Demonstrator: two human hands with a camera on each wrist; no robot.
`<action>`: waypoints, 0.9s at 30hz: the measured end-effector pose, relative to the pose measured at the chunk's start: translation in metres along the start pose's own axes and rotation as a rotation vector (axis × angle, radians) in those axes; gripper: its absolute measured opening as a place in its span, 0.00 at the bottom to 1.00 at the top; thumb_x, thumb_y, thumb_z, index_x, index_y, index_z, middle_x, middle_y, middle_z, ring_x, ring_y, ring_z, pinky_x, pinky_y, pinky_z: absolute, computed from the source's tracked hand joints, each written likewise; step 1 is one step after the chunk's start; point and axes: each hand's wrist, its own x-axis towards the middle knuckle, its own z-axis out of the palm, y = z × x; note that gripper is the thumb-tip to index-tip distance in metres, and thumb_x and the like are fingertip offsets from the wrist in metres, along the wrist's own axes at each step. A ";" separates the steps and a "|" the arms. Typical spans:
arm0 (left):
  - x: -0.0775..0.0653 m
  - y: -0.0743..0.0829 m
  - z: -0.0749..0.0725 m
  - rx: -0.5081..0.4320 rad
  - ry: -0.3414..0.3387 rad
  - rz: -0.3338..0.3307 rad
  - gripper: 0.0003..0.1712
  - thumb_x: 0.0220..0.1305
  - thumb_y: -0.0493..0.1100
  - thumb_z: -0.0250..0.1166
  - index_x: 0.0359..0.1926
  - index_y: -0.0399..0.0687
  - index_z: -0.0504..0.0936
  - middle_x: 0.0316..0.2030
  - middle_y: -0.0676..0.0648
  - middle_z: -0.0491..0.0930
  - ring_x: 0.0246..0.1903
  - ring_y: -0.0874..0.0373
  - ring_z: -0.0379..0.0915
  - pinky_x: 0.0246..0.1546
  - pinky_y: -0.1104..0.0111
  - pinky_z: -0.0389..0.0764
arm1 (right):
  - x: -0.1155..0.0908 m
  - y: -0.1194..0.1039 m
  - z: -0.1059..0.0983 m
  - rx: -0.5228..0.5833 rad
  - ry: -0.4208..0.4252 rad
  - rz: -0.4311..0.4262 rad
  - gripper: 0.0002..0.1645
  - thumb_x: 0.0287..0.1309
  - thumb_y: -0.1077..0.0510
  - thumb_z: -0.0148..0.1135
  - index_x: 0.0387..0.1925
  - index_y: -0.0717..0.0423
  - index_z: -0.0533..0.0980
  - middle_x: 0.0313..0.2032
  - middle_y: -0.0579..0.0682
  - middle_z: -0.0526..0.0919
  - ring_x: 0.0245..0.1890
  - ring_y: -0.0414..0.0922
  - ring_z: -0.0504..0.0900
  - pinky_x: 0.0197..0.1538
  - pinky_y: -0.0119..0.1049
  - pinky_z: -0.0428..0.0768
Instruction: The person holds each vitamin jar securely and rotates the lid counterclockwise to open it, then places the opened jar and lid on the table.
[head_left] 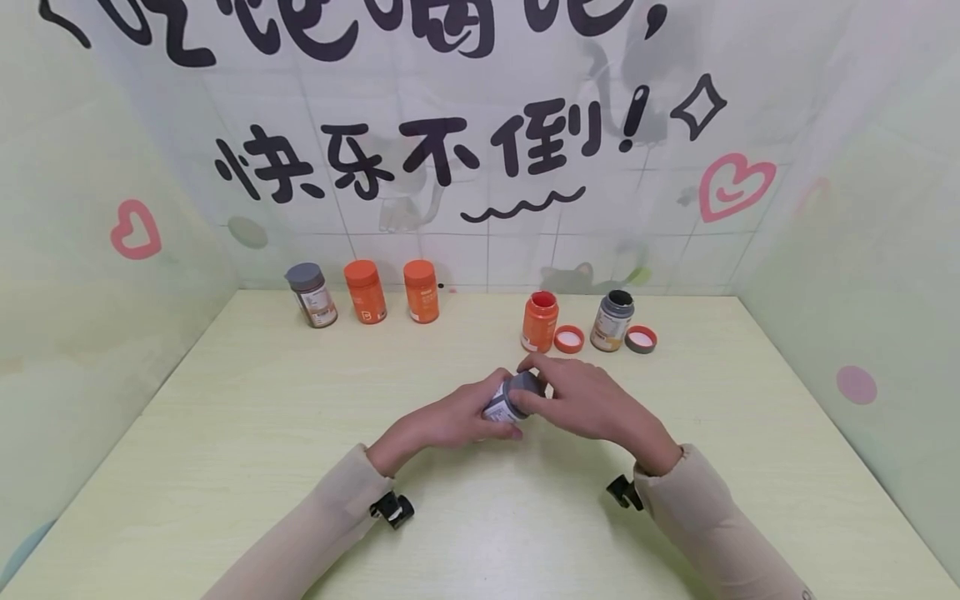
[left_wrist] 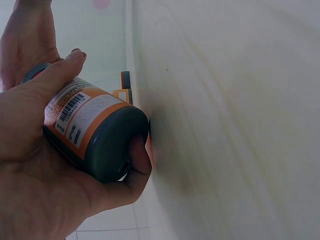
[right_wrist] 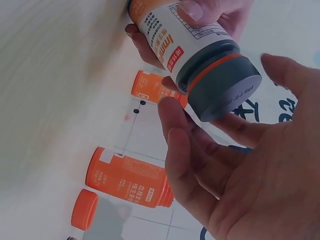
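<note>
My left hand (head_left: 468,412) grips a dark grey bottle (left_wrist: 80,120) with a white and orange label, tilted so its top points toward my right hand. In the left wrist view the thumb lies along its side and a finger bends over its base. The bottle's dark grey cap (right_wrist: 225,87) has an orange rim and sits on the neck. Around the cap my right hand (head_left: 588,400) holds its fingers loosely bent. In the right wrist view the thumb stands a little apart from the cap, while fingertips lie close under it.
At the back left stand a capped grey bottle (head_left: 318,302) and two capped orange bottles (head_left: 367,296), (head_left: 422,296). At the back right, an uncapped orange bottle (head_left: 538,325) has its orange cap (head_left: 569,339) beside it. An uncapped grey bottle (head_left: 611,323) stands near its grey cap (head_left: 641,339).
</note>
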 end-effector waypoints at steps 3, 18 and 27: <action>0.000 0.000 0.000 0.005 0.001 0.004 0.29 0.69 0.48 0.69 0.63 0.48 0.66 0.53 0.44 0.80 0.45 0.58 0.77 0.42 0.69 0.81 | 0.000 0.000 0.001 0.013 0.000 0.010 0.24 0.71 0.35 0.55 0.57 0.44 0.76 0.36 0.39 0.84 0.32 0.39 0.80 0.36 0.36 0.79; 0.000 0.000 -0.001 0.008 -0.004 -0.005 0.30 0.69 0.48 0.69 0.65 0.50 0.65 0.54 0.45 0.80 0.45 0.57 0.77 0.42 0.68 0.81 | 0.002 0.000 0.004 0.031 0.010 0.036 0.25 0.72 0.33 0.53 0.56 0.44 0.77 0.32 0.41 0.82 0.31 0.42 0.78 0.34 0.36 0.77; 0.000 0.001 -0.001 0.011 -0.001 -0.011 0.30 0.68 0.48 0.70 0.64 0.50 0.65 0.54 0.47 0.80 0.46 0.58 0.77 0.43 0.69 0.81 | 0.003 -0.001 0.004 0.032 0.006 0.022 0.23 0.69 0.41 0.59 0.59 0.45 0.76 0.36 0.41 0.82 0.35 0.42 0.79 0.37 0.36 0.79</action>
